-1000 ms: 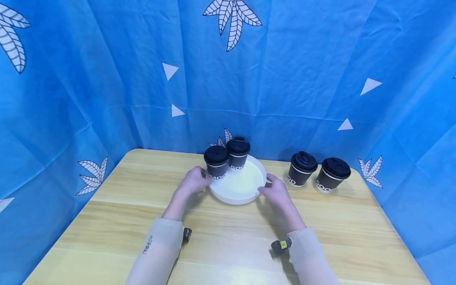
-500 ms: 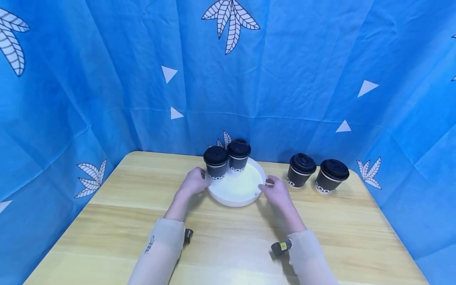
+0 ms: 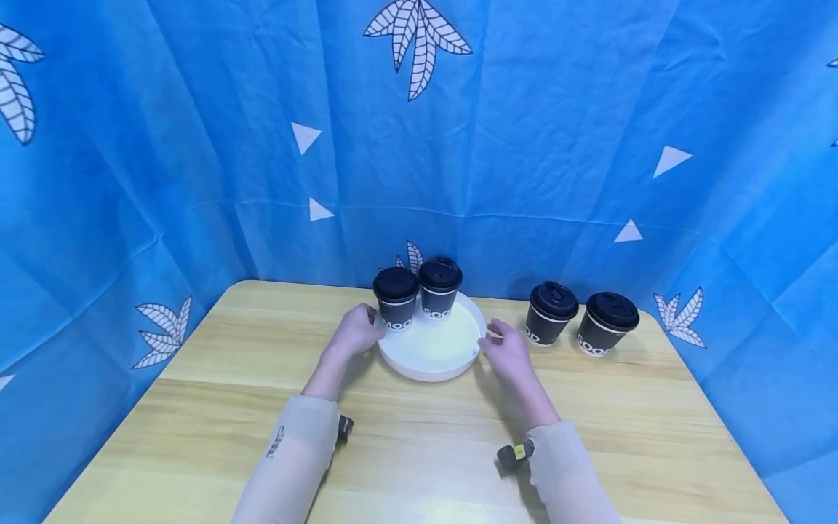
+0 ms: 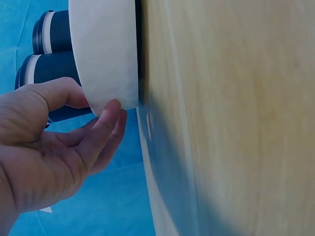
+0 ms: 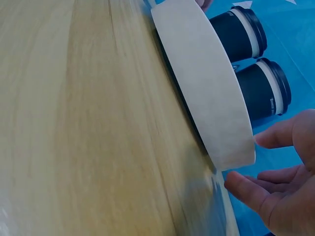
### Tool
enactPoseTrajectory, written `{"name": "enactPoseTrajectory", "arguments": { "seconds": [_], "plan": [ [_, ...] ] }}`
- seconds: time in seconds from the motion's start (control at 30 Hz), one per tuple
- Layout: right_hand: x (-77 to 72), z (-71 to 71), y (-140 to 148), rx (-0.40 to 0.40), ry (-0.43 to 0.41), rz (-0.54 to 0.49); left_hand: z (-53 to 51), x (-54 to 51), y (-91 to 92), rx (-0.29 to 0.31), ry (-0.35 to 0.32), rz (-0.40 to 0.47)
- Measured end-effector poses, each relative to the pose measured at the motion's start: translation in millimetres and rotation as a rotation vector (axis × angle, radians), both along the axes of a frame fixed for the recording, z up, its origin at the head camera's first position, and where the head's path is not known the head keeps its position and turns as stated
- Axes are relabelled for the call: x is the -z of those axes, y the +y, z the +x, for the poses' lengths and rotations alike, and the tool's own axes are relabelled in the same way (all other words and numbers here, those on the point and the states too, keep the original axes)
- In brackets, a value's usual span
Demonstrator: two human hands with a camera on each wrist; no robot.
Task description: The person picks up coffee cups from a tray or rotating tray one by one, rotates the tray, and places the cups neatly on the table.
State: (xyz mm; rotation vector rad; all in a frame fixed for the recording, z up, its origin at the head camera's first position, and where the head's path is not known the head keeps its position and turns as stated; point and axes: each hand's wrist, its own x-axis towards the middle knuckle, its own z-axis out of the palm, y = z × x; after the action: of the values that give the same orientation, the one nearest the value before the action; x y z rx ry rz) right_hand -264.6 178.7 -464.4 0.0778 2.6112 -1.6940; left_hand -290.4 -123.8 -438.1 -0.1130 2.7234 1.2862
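A round white tray (image 3: 435,356) stands at the back of the wooden table, with two lidded black paper cups upright at its far left: one cup (image 3: 396,300) near the left rim and another cup (image 3: 439,289) behind it. My left hand (image 3: 356,331) pinches the tray's left rim; in the left wrist view its fingertips (image 4: 114,104) press the outer wall and the thumb side lies at the rim. My right hand (image 3: 509,353) is at the right rim. In the right wrist view its thumb is close against the edge, while the loosely bent fingers (image 5: 236,184) appear just off the wall.
Two more lidded black cups stand right of the tray: one cup (image 3: 551,314) and, beyond it, another cup (image 3: 607,324). A blue patterned curtain (image 3: 556,109) hangs behind and beside the table (image 3: 419,451). A dark strip shows beneath the tray.
My right hand has eased slightly outward from the right rim. The tray, the cups and my left hand stay about where they were; the head view has shifted a little.
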Motion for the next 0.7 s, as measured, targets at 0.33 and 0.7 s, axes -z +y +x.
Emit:
{"name": "enactPoseTrajectory", "arguments": {
  "seconds": [0.33,0.7],
  "plan": [
    [0.4,1.1,-1.8,-0.033,0.001,0.045,-8.3,3.2,-1.3,0.002,0.019,-0.019],
    [-5.7,4.4,-3.9,-0.05,-0.021,0.091,-1.9,0.1,-1.8,0.0,0.032,-0.025]
  ]
}}
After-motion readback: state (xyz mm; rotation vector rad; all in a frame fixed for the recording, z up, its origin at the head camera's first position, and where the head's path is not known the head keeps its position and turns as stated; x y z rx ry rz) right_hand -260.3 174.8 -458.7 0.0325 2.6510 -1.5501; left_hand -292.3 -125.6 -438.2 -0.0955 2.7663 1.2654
